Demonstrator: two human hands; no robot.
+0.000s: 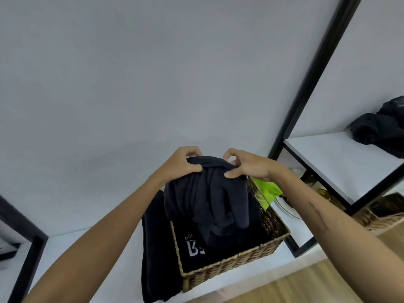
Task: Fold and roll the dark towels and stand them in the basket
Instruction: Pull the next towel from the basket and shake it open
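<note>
Dark towel (209, 193), bunched and creased, drooping into woven basket (231, 264) on white counter (65, 248). Pinched along its top edge by left hand (180, 164) and right hand (247, 166), fingers curled over the fabric. Below it, another dark towel with pale lettering (194, 250); a third folded towel (156, 248) lying just beside the basket's left wall.

Soft, even indoor light, faint shadows; wide-angle bending at the edges; slight blur; dark cloth loses detail.
</note>
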